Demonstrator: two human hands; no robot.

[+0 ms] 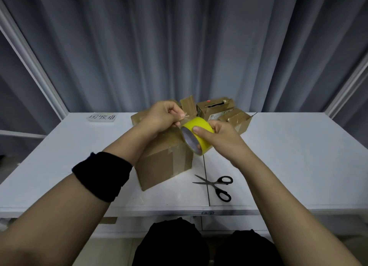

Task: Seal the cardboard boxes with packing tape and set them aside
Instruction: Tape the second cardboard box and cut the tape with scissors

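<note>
A brown cardboard box point(165, 162) with tape strips on its side stands at the middle of the white table point(288, 156). Above its top right corner my right hand point(221, 138) grips a yellow roll of packing tape point(199, 136), thumb on its outer face and fingers through the core. My left hand point(163, 116) pinches the loose tape end just left of the roll, a short piece pulled out. Both hands hover over the box and hide most of its top.
Several more cardboard boxes point(225, 112) are heaped at the table's back edge behind the hands. Black-handled scissors point(217, 186) lie open on the table, right of the box. A handwritten paper label point(102, 117) lies at the back left. Grey curtains hang behind.
</note>
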